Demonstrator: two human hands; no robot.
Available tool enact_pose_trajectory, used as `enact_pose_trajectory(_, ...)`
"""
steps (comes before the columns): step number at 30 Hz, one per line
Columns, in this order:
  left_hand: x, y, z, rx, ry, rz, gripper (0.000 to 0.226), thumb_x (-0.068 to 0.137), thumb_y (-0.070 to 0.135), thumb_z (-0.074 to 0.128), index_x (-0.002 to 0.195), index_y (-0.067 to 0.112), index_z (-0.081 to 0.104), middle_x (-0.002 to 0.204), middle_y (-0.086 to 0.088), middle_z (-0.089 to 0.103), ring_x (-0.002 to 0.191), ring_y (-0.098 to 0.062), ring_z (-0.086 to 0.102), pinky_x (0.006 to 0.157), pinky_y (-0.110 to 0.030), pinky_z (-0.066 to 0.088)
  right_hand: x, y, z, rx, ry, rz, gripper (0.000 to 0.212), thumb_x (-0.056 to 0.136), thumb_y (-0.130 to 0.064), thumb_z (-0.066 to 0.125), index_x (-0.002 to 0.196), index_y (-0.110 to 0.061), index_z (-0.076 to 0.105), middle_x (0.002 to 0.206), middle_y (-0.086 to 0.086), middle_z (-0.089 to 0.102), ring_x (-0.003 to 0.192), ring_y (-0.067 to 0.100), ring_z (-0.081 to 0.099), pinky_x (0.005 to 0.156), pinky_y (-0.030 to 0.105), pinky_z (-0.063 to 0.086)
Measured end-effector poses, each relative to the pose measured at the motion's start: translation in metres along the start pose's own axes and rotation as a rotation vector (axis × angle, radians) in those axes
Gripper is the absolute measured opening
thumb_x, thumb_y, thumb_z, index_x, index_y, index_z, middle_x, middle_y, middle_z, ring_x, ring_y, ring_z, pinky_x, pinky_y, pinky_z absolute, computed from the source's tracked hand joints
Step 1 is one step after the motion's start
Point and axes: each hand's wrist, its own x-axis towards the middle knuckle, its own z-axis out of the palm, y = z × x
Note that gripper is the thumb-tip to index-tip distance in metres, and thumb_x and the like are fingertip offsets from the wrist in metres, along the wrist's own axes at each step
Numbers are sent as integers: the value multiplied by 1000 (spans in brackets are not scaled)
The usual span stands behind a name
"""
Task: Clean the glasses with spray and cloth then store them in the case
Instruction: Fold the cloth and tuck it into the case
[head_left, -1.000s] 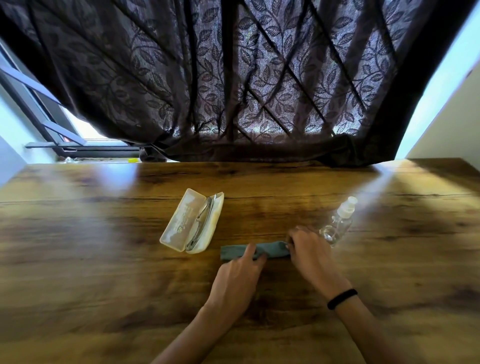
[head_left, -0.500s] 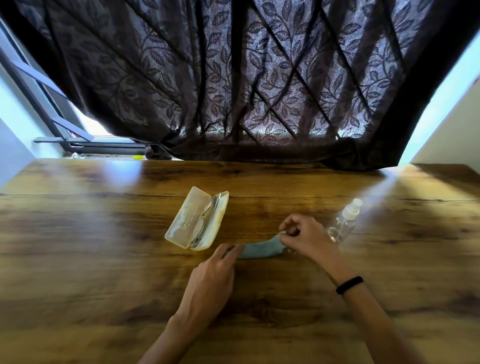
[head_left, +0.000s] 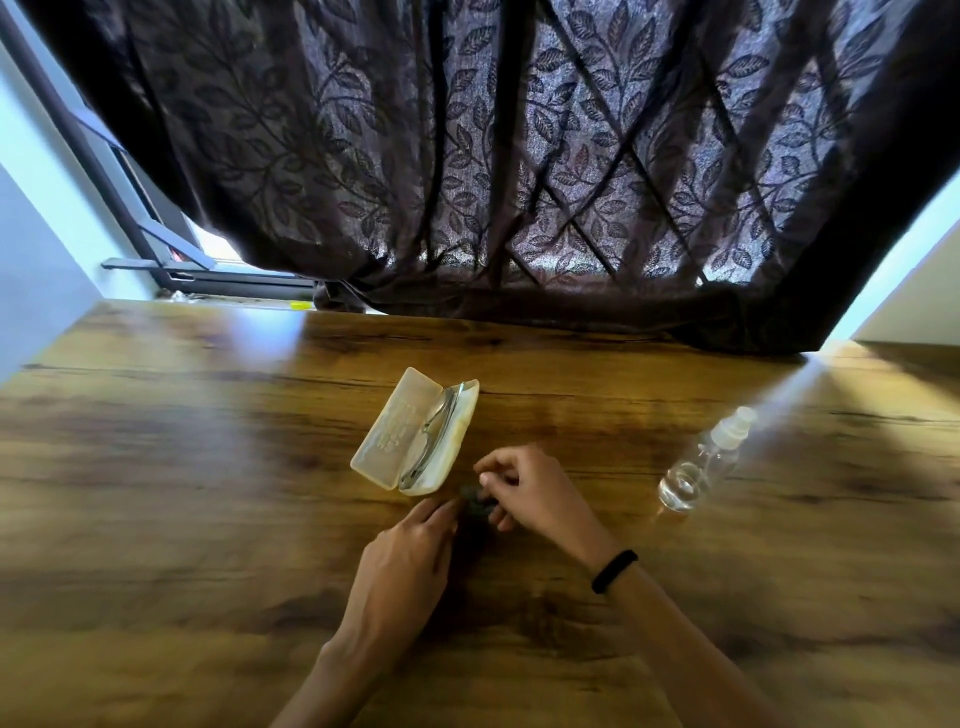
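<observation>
Cloth (head_left: 474, 503) is bunched up small and dark on the table (head_left: 208, 467) between both hands, only a bit of it shows, just in front of the near end of the case (head_left: 394, 431). Right hand (head_left: 532, 493) has fingers curled, pinching the cloth from the right side. Left hand (head_left: 405, 561) lies back-up with its fingers reaching the cloth's left edge, touching it; can't tell if they grip it or just rest there. Case is open, lid laid flat to the left, glasses (head_left: 435, 441) folded inside the right half. Spray bottle (head_left: 698, 465), clear with a white top, is well apart to the right. Black band (head_left: 614, 570) on the right wrist. Dark leaf-pattern curtain (head_left: 519, 156) hangs behind the table's far edge
</observation>
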Motion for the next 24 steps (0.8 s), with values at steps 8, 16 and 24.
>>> enact_pose_trajectory(8, 5, 1, 3, 51, 20, 41, 34, 94, 27, 45, 127, 24, 51, 122, 4, 60, 85, -8, 65, 62, -18, 53, -17, 34, -37, -140, 221, 7, 7, 88, -23, 57, 92, -18, 57, 65, -13, 56, 45, -11, 56, 42, 4, 42)
enact_pose_trajectory(16, 5, 0, 3, 150, -56, 58, 33, 92, 25, 48, 124, 31, 53, 126, 10, 51, 91, -7, 63, 60, -14, 48, -19, 41, -21, -267, 200, 85, 24, 81, -44, 62, 74, -23, 55, 64, -11, 55, 56, 0, 52, 51, 17, 41)
enact_pose_trajectory(24, 4, 1, -1, 128, 3, 33, 29, 91, 23, 51, 119, 25, 58, 122, 9, 55, 94, -9, 63, 66, -19, 53, -20, 38, -19, 34, 155, 70, 17, 82, -25, 65, 72, -27, 51, 76, -9, 58, 65, 6, 61, 53, 16, 51)
